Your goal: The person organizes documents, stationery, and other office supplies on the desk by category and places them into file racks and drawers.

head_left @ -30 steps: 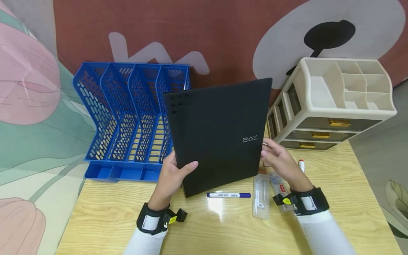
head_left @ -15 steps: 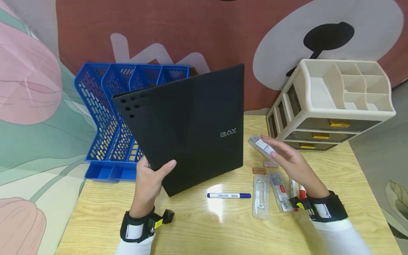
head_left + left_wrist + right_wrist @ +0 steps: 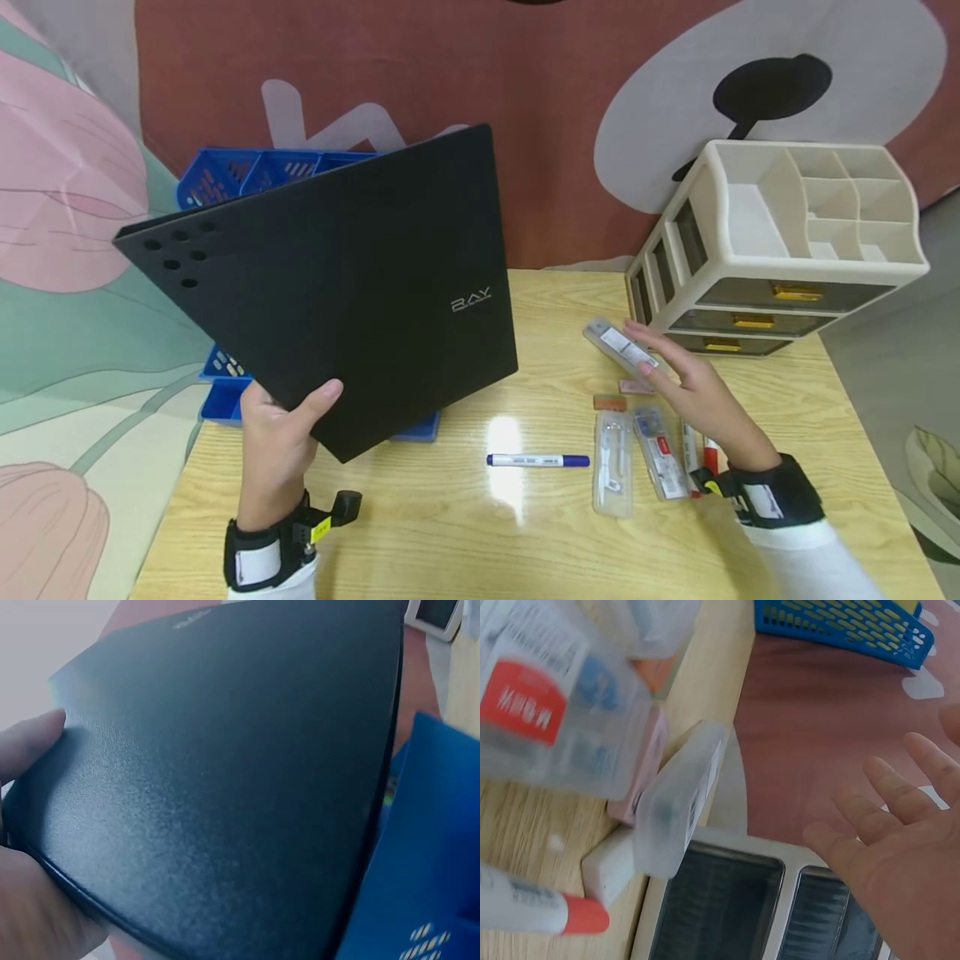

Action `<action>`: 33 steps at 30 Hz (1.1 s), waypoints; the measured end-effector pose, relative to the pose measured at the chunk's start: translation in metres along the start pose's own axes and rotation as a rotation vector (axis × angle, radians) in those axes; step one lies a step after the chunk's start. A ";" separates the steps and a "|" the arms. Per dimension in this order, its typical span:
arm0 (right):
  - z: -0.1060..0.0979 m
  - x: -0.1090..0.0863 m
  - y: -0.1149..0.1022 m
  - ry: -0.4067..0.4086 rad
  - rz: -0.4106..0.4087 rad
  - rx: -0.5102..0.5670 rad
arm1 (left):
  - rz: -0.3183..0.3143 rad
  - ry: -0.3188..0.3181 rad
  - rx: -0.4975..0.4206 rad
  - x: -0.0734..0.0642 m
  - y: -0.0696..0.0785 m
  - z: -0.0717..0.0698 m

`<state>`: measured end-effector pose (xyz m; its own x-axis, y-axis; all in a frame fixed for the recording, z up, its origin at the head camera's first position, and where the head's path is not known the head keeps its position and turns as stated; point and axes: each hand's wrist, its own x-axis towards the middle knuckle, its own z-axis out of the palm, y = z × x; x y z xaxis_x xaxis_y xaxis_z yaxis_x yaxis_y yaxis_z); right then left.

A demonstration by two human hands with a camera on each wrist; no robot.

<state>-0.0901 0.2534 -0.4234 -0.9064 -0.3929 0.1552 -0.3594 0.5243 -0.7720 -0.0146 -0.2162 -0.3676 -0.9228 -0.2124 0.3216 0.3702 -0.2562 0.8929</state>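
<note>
Black folder has moved leftward, left hand gripping its edge, right hand apart, outspread.

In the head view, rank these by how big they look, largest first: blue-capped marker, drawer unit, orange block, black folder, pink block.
1. Black folder
2. Drawer unit
3. Blue-capped marker
4. Orange block and pink block: too alike to rank.

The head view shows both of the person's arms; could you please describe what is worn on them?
The left hand and right hand are ungloved. Each wrist has a black strap, left strap and right strap, with a whitish patch and a small black device bearing a yellow label. White sleeves begin just behind the straps.
</note>
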 end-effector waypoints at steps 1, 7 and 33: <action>0.000 0.000 0.000 0.005 -0.004 -0.016 | 0.008 -0.004 -0.025 0.001 0.001 -0.003; -0.002 -0.003 0.003 0.017 0.000 -0.069 | 0.000 -0.033 -0.103 0.003 0.002 -0.020; -0.016 -0.024 0.018 -0.049 -0.157 -0.590 | 0.114 -0.017 -0.232 0.005 0.007 -0.078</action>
<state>-0.0785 0.2845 -0.4306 -0.8264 -0.5261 0.2004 -0.5628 0.7819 -0.2681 -0.0078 -0.2930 -0.3843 -0.8747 -0.2366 0.4229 0.4845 -0.4413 0.7553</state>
